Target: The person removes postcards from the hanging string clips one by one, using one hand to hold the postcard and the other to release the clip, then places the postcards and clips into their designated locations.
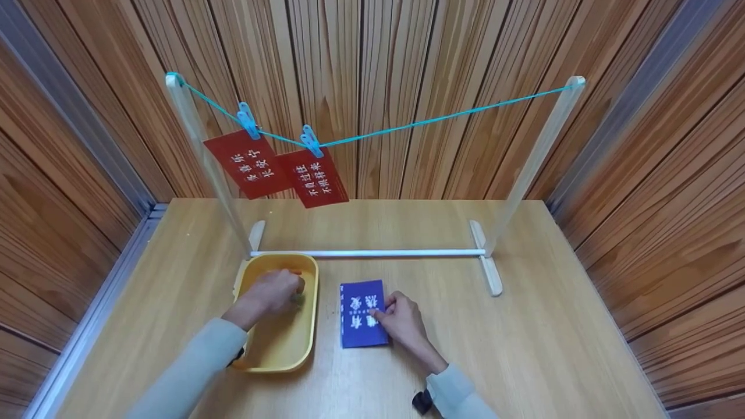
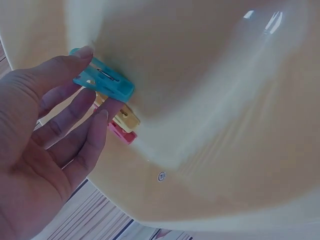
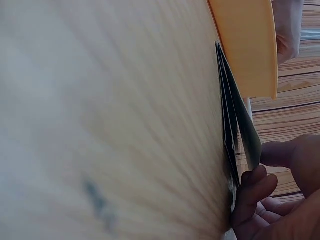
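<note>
My left hand (image 1: 272, 297) reaches down into the yellow basin (image 1: 312, 326). In the left wrist view its thumb and fingers pinch a blue clothes peg (image 2: 106, 77). A yellow clothes peg (image 2: 126, 118) and a pink clothes peg (image 2: 122, 134) lie in the basin just under the fingers. On the table, my right hand (image 1: 403, 319) pinches the right edge of a blue card (image 1: 356, 334) with white characters. Seen from the right wrist, this card (image 3: 246, 125) is raised at the held edge above other thin cards (image 3: 227, 107) beneath it.
Behind the basin stands a drying rack, its white crossbar (image 1: 401, 253) joining two posts. From its sagging turquoise line (image 1: 442, 118), blue clothes pegs hold two red cards, a left one (image 1: 250, 166) and a right one (image 1: 314, 180). Wood-patterned walls (image 1: 378, 70) enclose the table.
</note>
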Motion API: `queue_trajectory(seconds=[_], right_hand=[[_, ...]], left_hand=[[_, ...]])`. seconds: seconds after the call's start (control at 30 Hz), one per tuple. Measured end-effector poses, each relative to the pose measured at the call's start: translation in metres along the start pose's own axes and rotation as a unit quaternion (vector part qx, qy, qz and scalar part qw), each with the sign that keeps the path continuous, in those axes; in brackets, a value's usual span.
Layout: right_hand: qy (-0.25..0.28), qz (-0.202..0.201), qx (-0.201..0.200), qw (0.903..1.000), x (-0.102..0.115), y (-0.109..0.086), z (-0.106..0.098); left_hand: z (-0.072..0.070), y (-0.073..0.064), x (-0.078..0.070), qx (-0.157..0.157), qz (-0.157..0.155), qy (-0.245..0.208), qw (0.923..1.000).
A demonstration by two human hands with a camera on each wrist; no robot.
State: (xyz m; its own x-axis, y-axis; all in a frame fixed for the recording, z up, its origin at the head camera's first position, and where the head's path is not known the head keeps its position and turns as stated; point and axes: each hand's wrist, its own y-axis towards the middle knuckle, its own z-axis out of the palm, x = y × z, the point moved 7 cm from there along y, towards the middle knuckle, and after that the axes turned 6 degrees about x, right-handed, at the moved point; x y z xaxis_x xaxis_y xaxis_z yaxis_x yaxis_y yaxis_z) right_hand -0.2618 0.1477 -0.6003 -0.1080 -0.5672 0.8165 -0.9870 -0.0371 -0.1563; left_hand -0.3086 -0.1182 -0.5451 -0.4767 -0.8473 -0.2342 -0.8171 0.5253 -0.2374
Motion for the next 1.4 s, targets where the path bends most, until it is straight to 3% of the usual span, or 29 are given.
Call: queue_trajectory(seconds=[0.23,0.47,0.87,1.4], right_hand=[[-0.005,-0.002,0.003,1.0,0.0016,-0.0006,0.0012],[-0.019,-0.012,0.009,0.9997,0.0022,-0.0023,0.0042],[-0.046,-0.015,0.004,0.9988,0.0057,-0.0027,0.0054],[-0.058,-0.036,0.01,0.9976,0.0082,0.0,0.004]], left_hand=[[-0.0011,-0.0002,-0.0015,-0.007,0.004,0.026,0.9996],[-0.0039,-0.0035,-0.0066,-0.049,0.039,0.07,0.9956],[0.0015,-0.0016,-0.0042,-0.03,0.008,0.084,0.996],[0.0017,-0.0023,-0.0066,-0.046,0.025,0.091,0.9945]])
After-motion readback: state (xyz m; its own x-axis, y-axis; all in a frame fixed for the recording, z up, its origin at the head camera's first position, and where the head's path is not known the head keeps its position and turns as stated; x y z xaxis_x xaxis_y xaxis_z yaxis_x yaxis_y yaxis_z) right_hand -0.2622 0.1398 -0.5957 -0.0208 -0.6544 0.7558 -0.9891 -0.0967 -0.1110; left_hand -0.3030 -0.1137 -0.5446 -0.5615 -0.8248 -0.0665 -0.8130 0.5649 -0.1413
